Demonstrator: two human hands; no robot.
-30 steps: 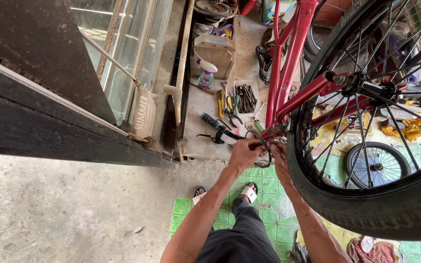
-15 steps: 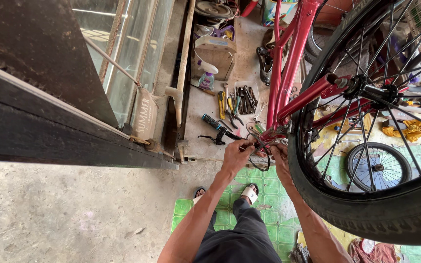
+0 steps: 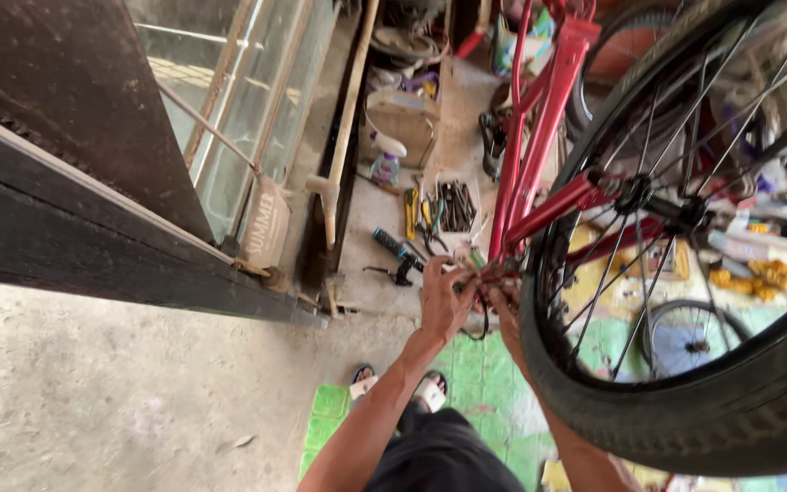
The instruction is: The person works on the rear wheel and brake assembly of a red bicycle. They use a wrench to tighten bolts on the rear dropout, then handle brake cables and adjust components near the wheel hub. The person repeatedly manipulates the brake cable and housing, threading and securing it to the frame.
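A red bicycle frame (image 3: pixel 539 137) runs down to a low joint near the floor. Its big black tyre (image 3: pixel 685 401) and spoked wheel fill the right side. My left hand (image 3: pixel 444 301) is closed around parts at that joint, beside a small green piece. A black cable loop (image 3: pixel 483 326) hangs between my hands. My right hand (image 3: pixel 505 310) touches the same joint from the right. The tyre covers much of it and its fingers are hidden.
Hand tools (image 3: pixel 439 205) and a spray bottle (image 3: pixel 384 166) lie on the concrete beyond the frame. A glass-fronted cabinet (image 3: pixel 229 109) and a long wooden handle (image 3: pixel 348 118) stand at left. A small wheel (image 3: pixel 685 339) lies at right. My sandalled feet (image 3: pixel 430 392) rest on green tiles (image 3: pixel 330 405).
Both hands stay at the frame's low joint, the left one shifting slightly. The view has drifted a little.
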